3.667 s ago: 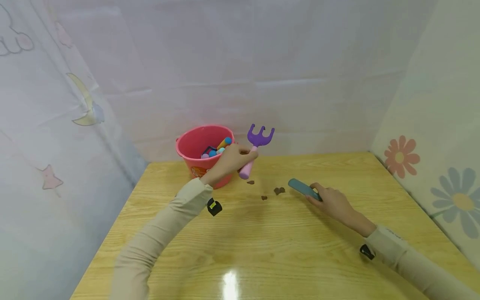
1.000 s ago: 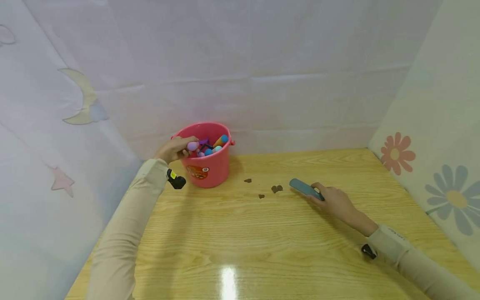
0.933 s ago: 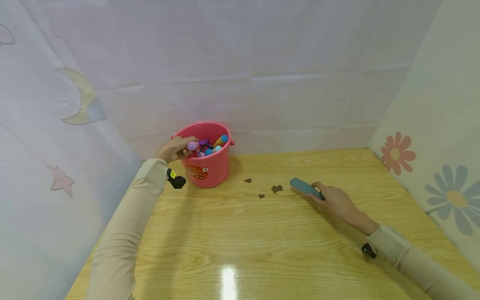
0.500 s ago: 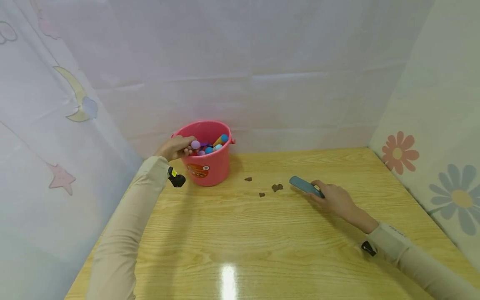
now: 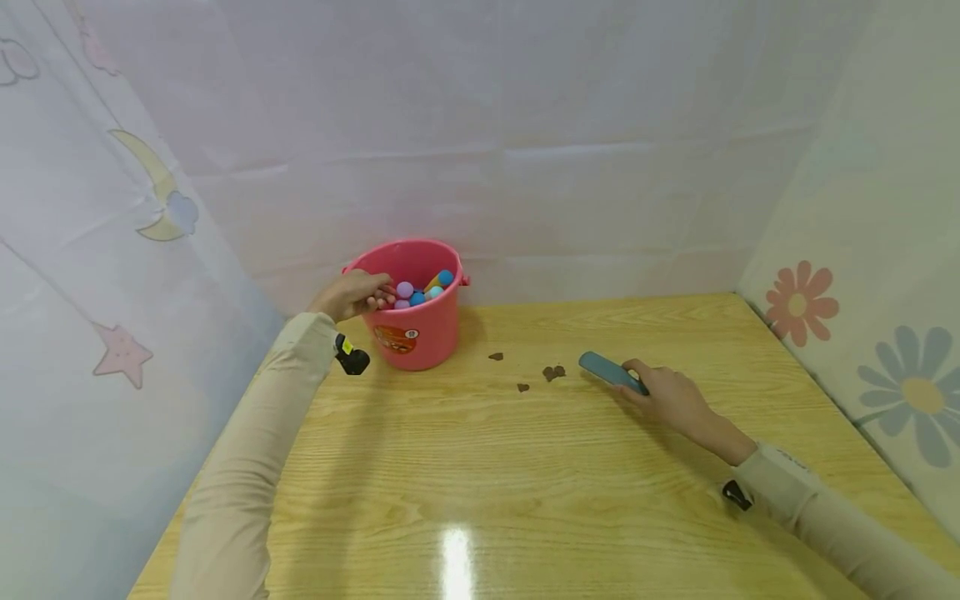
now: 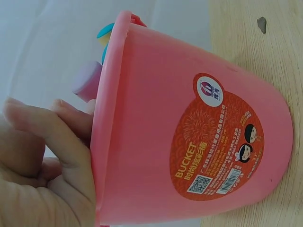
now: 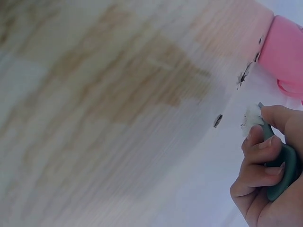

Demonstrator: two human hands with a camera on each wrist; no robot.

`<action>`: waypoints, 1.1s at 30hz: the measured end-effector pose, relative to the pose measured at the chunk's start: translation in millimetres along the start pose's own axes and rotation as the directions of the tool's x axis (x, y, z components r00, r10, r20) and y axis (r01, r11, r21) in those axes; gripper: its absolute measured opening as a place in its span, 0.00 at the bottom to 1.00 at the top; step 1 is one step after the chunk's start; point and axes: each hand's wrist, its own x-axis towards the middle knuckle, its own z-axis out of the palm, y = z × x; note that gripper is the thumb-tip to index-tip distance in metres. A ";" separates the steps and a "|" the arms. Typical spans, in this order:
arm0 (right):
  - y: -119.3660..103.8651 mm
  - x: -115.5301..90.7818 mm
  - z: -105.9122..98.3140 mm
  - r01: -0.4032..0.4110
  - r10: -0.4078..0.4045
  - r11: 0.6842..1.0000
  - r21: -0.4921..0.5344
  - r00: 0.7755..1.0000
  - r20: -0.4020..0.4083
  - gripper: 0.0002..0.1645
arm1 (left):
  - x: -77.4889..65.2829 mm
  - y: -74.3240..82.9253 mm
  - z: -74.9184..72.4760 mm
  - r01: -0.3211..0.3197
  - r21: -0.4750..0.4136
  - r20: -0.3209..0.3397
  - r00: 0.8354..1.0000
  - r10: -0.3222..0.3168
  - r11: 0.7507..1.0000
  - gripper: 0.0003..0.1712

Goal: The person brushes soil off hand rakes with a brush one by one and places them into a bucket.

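Observation:
My left hand (image 5: 352,295) is at the left rim of a pink bucket (image 5: 420,337), its fingers loosely bent over the edge and holding nothing. Just beyond the fingertips, the pink handle of the toy fork (image 5: 405,289) leans among other handles inside; its purple tines are hidden. The left wrist view shows this handle end (image 6: 87,80) apart from the fingers. My right hand (image 5: 672,404) grips a grey-green brush (image 5: 603,369) low over the table, and its white bristles (image 7: 252,116) show in the right wrist view. Left of the brush lie several brown crumbs (image 5: 553,373).
The bucket stands near the back of the wooden table (image 5: 480,467), by a pale cloth backdrop (image 5: 585,217). Inside it are blue-ended handles (image 5: 445,278). A flowered cloth (image 5: 892,333) borders the right side.
My left hand carried the toy fork from right of the bucket to inside its rim and let it go; the handle has tipped away to the right. The right hand and brush stay nearly still.

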 end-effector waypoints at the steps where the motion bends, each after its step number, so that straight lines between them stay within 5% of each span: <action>1: 0.0 0.2 0.1 -0.002 0.002 1.000 0.001 1.000 0.003 0.27 | -0.1 -0.2 0.1 -0.002 0.004 -0.009 1.000 0.002 1.000 0.12; 15: 4.8 2.1 -5.1 -0.016 0.016 1.000 -0.022 1.000 0.000 0.28 | -8.7 -1.9 1.2 -0.098 0.166 -0.128 0.985 0.119 0.981 0.17; 22: 10.4 2.7 -2.9 -0.024 0.024 0.999 -0.033 1.000 0.003 0.28 | -15.0 -12.7 5.6 -0.221 0.307 -0.205 0.934 0.291 0.926 0.16; 33: 19.5 3.1 -1.8 -0.008 0.008 0.999 -0.035 1.000 0.003 0.20 | -22.1 -28.0 16.4 -0.303 0.422 -0.253 0.866 0.431 0.855 0.13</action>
